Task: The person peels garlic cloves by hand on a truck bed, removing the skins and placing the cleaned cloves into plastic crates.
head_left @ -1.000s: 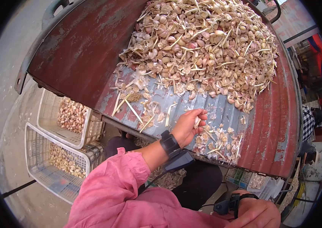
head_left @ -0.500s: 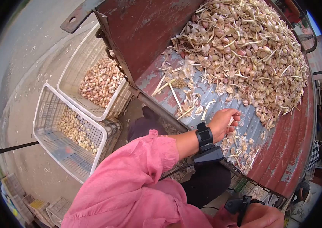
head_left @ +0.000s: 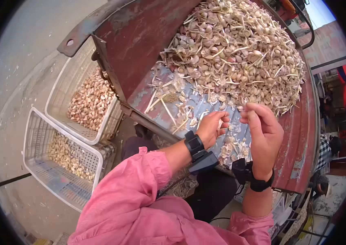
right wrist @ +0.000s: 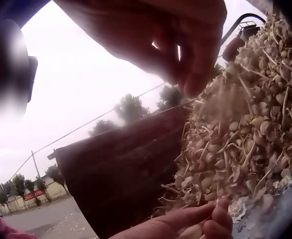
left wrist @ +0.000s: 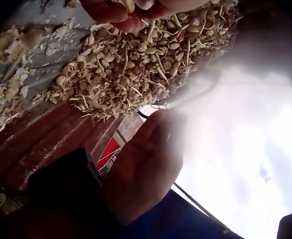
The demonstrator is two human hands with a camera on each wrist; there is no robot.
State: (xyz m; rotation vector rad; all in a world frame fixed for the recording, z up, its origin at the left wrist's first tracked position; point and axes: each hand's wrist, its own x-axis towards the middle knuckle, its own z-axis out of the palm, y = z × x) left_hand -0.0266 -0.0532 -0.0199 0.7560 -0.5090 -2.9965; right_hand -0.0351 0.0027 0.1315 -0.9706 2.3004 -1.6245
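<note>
My left hand is over the metal bed, its fingers curled round pale garlic cloves; the cloves show between its fingers in the left wrist view, and one clove in the right wrist view. Close by on the right, my right hand is raised, fingers bent and tips near the thumb, with no object visible between them. Beyond both hands rises a heap of garlic cloves with dry stems and skins.
Two plastic crates stand at the left, one with pinkish cloves, the other with paler cloves. Skins and stems lie along the near edge of the bed. A red metal side wall stands at the bed's left.
My right hand has come up from low at the right to beside the left hand. The left hand keeps hold of its cloves. The head view has swung left and partly back.
</note>
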